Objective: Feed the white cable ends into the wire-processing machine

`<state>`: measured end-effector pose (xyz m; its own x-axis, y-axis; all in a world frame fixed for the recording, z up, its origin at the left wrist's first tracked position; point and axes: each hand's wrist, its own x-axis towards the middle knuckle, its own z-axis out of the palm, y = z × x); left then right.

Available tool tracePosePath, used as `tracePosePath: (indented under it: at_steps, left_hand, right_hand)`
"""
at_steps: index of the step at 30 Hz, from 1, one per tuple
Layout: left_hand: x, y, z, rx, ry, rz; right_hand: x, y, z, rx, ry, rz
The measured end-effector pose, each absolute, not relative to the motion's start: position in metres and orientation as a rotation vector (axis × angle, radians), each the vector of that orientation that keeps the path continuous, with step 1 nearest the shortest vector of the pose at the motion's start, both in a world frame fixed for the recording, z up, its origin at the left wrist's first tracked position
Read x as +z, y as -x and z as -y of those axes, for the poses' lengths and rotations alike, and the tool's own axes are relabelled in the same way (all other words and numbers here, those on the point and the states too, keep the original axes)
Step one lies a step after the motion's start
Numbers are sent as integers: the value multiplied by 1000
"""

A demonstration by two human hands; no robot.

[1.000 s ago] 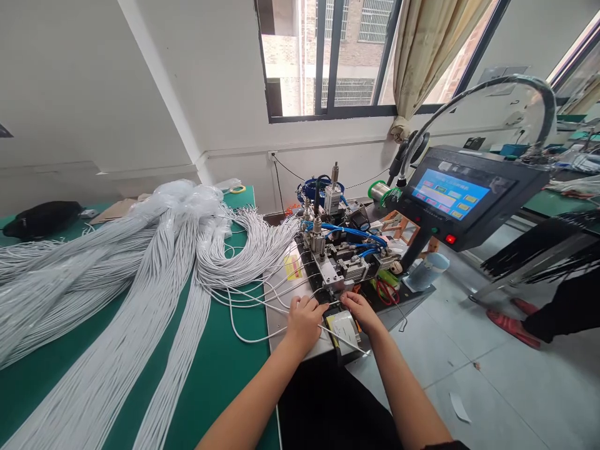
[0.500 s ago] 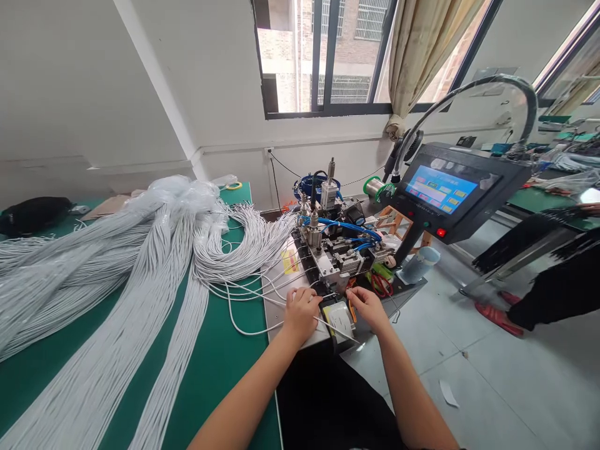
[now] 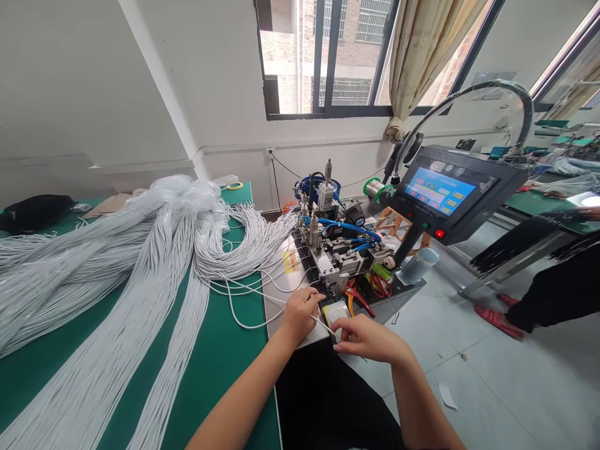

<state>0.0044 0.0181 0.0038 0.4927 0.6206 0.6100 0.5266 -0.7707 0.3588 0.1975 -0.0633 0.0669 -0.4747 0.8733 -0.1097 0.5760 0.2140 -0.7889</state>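
Note:
My left hand (image 3: 300, 314) is closed at the front edge of the machine, with a white cable (image 3: 323, 324) running out from under its fingers. Fingertips of that hand reach up to the black part at the machine's front. My right hand (image 3: 368, 339) is just beside the free end of this cable, thumb and forefinger apart around it; contact with the cable is hard to make out. Between the hands lies a pale block with a yellow edge (image 3: 336, 311). The metal machine (image 3: 335, 262), with blue air hoses, stands right behind them.
Long bundles of white cable (image 3: 117, 312) cover the green table (image 3: 220, 362) at left. Orange-red handled pliers (image 3: 359, 297) lie right of the machine's front. A touch screen (image 3: 440, 190) and a clear water container (image 3: 419, 265) stand at right. Another person's legs (image 3: 548, 300) show farther right.
My right hand has moved back toward me and down, from the machine's front to the cable's free end, uncovering the pliers. My left hand has barely moved.

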Motion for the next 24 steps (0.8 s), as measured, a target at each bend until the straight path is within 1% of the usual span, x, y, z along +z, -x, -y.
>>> tracePosePath:
  at_steps: [3,6,12,24]
  left_hand:
    - [4,-4,-18,1174,-2594,-937]
    - [3,-4,-16,1135,-2651,-854]
    - [3,-3,-13,1080,-2775,-762]
    - [7,-3,-10,1018,-2834,-698]
  right_hand:
    - [71,-200,65,1198,1331,2097]
    - [82,-209,69,1176,1284,1963]
    - [92,-224,74,1280,1160,1653]
    - [75,-213,54,918,1316,1351]
